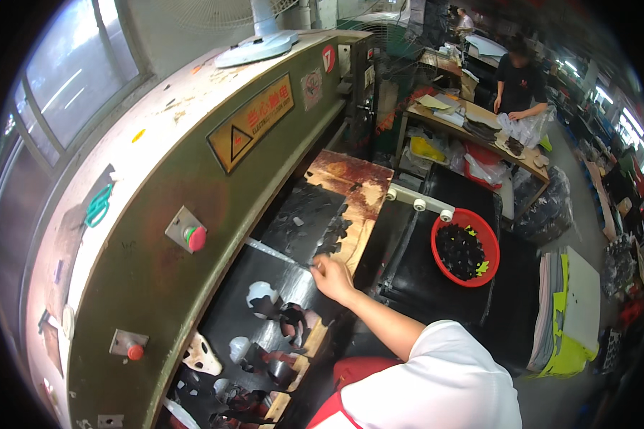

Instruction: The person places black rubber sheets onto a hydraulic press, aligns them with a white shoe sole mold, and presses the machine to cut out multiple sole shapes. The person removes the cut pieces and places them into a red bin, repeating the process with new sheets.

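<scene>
Dark scraps (282, 370) lay along the near right edge of the board (358, 227). Beyond them, the right hand (332, 279) had its fingers pinched on the end of a pale strip (273, 252), by the board's right edge. Rightward stood a red basin (494, 250) holding black pieces (458, 250); farther, a co-worker (520, 82) handled clear plastic (528, 130).

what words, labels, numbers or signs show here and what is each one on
Wording left uncopied; signs told by look:
Yellow-orange plate: on the green machine, a black-edged triangle, red lettering and smaller dark lettering.
Round red sticker: on the machine's far end, with a white mark.
Pale sticker: near it, too blurred to read.
Co-worker's black shirt: red mark, too small to read.
</scene>
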Available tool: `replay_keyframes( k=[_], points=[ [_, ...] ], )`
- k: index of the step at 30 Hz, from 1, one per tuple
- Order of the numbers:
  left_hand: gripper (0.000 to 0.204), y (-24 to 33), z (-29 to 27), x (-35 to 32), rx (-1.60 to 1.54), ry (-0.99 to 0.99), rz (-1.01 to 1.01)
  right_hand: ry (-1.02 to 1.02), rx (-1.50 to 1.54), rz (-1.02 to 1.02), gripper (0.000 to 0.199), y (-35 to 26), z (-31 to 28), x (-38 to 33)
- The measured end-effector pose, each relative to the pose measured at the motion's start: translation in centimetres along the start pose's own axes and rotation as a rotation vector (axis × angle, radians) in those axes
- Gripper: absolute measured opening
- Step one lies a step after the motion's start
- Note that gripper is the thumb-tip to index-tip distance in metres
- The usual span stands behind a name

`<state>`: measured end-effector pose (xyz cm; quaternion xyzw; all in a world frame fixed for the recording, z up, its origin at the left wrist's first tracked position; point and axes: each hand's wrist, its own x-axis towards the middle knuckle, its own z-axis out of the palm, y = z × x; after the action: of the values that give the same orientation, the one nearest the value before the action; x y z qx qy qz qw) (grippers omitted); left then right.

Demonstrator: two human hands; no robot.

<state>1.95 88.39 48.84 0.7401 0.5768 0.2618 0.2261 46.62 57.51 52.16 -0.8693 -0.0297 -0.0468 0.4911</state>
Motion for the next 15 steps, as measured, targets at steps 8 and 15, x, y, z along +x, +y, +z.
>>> replay_keyframes(
  k=[8, 15],
  points=[
    [0.039, 3.6, -2.0, 0.7, 0.074, 0.135, 0.233, -0.764, -0.092, -0.545, 0.103, -13.7, 12.2, -14.1],
    [0.049, 6.8, -0.4, -1.8, 0.382, -0.190, 0.387, -0.633, 0.000, -0.572, 0.101, -12.3, 11.5, -19.0]
  ],
)
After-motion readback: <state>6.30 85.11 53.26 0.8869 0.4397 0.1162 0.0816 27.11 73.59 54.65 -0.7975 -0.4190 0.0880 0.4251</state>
